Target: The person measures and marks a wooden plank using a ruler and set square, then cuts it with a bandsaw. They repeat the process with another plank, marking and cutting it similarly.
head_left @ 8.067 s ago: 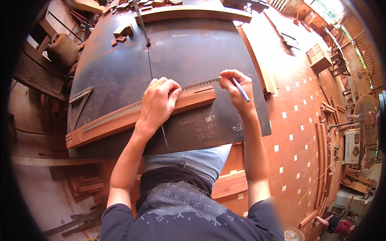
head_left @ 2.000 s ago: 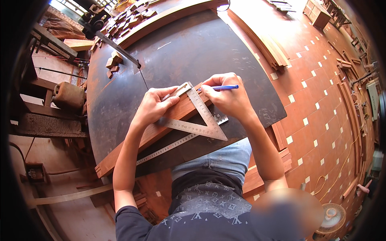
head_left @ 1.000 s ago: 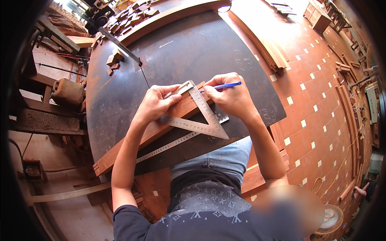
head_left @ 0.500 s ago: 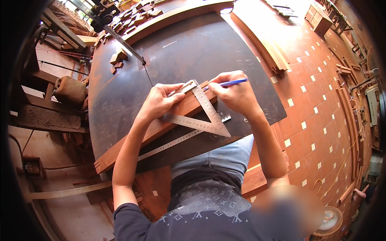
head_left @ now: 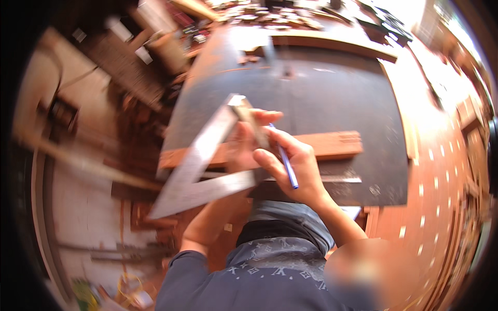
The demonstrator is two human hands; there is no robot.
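Note:
A metal triangle square (head_left: 206,139), smeared by motion, is lifted above the bench with its thick edge toward my hands. My left hand (head_left: 241,147) is at this thick edge and holds the square, partly hidden behind it. In my right hand (head_left: 301,168) is a blue pen (head_left: 288,168), pointing up and away from me; the fingertips come close to the square, and I cannot tell whether they touch it. Below the hands, a reddish-brown wooden bar (head_left: 337,145) lies across the dark bench top (head_left: 358,98). A steel ruler (head_left: 340,179) lies along its near side.
A long wooden piece (head_left: 337,45) lies along the bench's far edge, with many small offcuts (head_left: 270,19) beyond. Small blocks (head_left: 249,59) sit at the far left of the top. Boards (head_left: 408,124) stand along the bench's right side, above a tiled floor (head_left: 430,197).
The square has been lifted off the wooden bar and turned, its point now toward the lower left. My right hand has come left toward the left hand, pen still held. The view has turned.

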